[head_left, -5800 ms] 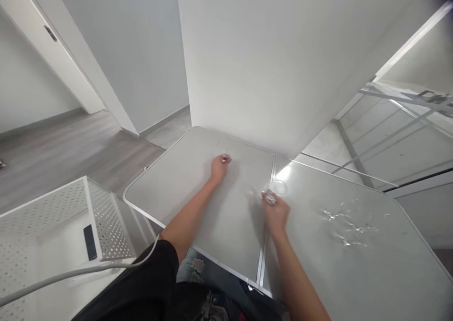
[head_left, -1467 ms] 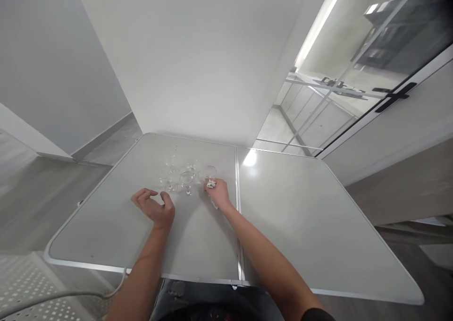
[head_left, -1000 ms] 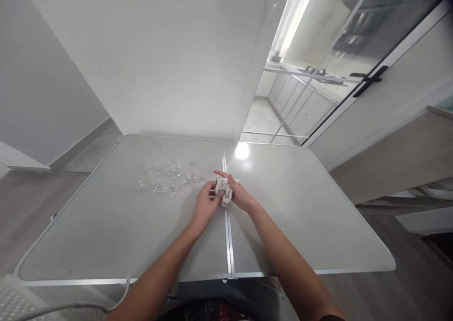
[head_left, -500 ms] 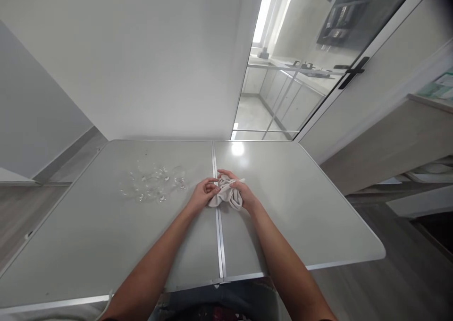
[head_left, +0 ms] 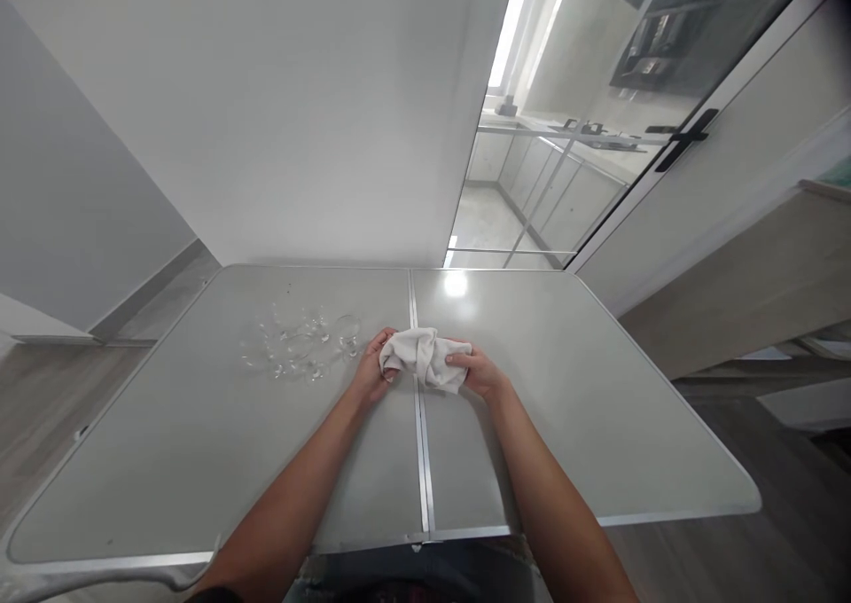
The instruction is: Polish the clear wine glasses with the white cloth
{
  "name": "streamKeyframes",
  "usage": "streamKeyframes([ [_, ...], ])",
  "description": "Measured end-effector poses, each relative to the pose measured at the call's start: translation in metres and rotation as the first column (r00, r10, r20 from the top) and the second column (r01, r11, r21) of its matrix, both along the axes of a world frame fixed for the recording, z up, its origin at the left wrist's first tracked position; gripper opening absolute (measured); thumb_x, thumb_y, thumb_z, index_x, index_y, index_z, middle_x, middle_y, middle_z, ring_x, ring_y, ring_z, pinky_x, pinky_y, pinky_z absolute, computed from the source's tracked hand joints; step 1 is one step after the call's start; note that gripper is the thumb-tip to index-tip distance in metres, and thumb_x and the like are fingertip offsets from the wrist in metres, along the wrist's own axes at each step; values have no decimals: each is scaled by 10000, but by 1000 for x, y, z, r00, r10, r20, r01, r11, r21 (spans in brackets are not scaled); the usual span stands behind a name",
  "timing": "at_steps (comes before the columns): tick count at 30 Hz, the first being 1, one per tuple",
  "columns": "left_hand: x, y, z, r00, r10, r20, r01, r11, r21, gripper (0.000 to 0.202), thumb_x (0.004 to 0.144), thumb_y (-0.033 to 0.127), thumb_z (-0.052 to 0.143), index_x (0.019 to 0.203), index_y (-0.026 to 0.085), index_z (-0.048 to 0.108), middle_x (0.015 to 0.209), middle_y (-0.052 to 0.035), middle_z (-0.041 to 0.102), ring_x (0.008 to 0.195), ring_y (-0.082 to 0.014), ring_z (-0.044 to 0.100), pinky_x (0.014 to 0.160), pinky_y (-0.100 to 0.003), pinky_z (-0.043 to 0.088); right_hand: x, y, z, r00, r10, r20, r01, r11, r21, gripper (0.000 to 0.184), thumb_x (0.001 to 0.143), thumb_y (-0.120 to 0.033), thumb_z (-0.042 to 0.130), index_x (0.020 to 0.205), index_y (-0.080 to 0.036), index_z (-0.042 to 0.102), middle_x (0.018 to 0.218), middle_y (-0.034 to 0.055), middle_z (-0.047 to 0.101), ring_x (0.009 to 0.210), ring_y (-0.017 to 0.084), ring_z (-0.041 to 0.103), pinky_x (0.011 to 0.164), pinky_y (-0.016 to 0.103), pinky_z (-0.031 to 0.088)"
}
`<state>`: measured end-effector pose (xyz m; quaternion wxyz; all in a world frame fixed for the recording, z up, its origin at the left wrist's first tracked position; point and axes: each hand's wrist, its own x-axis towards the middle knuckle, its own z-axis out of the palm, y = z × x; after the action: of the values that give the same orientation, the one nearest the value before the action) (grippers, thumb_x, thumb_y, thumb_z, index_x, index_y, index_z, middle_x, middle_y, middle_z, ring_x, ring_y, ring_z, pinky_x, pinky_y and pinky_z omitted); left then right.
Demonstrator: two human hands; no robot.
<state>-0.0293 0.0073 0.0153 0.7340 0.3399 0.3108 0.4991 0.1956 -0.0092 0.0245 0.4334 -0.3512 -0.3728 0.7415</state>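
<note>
A crumpled off-white cloth (head_left: 425, 357) is stretched between my hands above the table's centre seam. My left hand (head_left: 373, 369) is closed round its left end, with the fingers partly hidden behind the fabric. At the right end, my right hand (head_left: 484, 372) grips the cloth with the thumb lying on top. Whether anything is wrapped inside the folds cannot be seen. Just left of my left hand, several clear glass-like pieces (head_left: 299, 348) lie grouped on the table; their exact shapes are hard to make out.
The pale grey folding table (head_left: 572, 408) has a metal seam (head_left: 424, 461) down its middle and a metal rim. A white wall (head_left: 319, 124) stands behind it. At the back right is a glass door with a black handle (head_left: 688, 139). Wooden shelving (head_left: 745, 266) stands to the right.
The cloth has gone from bunched up to more spread out between my hands. My hands have moved apart, with the left one now wrapped round the cloth's left end. The view has shifted slightly.
</note>
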Motion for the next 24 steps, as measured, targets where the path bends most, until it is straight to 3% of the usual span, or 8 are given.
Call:
streamKeyframes([
  [5,-3,1,-2,995,61,-77,-53,994,93,449,813,539,732,1120,227,634,626,64,487,426,-56,354,382,-185,253,-3,6,-4,970,-240,-31,240,971,-10,311,754,-430,820,901,-166,747,826,48,734,726,185,649,665,283,516],
  [8,-2,0,-4,964,37,-265,33,966,256,625,711,641,787,1135,188,717,773,-12,597,584,-100,497,476,-212,352,-2,10,-5,916,-400,-37,400,916,-5,341,797,-503,780,928,-191,736,826,20,725,716,166,640,663,273,520],
  [10,1,-1,-5,911,58,-408,100,929,355,579,642,589,858,1031,170,767,871,-49,622,683,-129,549,519,-221,383,1,11,-4,915,-402,-25,402,915,20,354,800,-518,771,925,-190,725,811,15,712,697,161,632,645,269,513],
  [12,4,-3,-5,879,127,-460,85,907,412,425,706,548,829,886,168,770,974,-78,628,792,-161,590,560,-230,421,4,9,0,932,-361,-13,361,931,52,337,763,-475,812,917,-193,711,804,8,702,691,156,628,638,261,504],
  [16,5,-7,0,887,282,-366,-58,854,517,359,901,510,652,790,170,687,1193,-114,636,1101,-228,599,815,-290,495,8,11,3,932,-358,52,347,925,153,329,713,-421,861,884,-205,682,779,-15,674,676,140,597,625,242,473],
  [19,2,-9,1,856,385,-345,-157,830,536,352,922,513,626,814,178,642,991,-78,660,924,-185,609,772,-270,470,9,18,-3,836,-528,150,497,844,201,410,757,-574,788,756,-191,641,671,-14,610,609,132,532,567,242,433],
  [22,0,-9,-2,827,419,-374,-220,854,471,318,892,519,659,867,206,612,639,27,490,602,-127,457,583,-233,364,10,23,-10,740,-643,199,588,761,274,471,779,-653,725,743,-192,635,633,-19,561,589,128,492,545,238,411],
  [24,2,-9,-4,831,414,-371,-221,859,462,261,888,475,658,901,219,611,611,42,447,575,-125,418,565,-231,338,11,23,-8,715,-668,204,593,735,327,468,801,-658,698,767,-194,649,634,-22,545,588,123,475,539,231,397],
])
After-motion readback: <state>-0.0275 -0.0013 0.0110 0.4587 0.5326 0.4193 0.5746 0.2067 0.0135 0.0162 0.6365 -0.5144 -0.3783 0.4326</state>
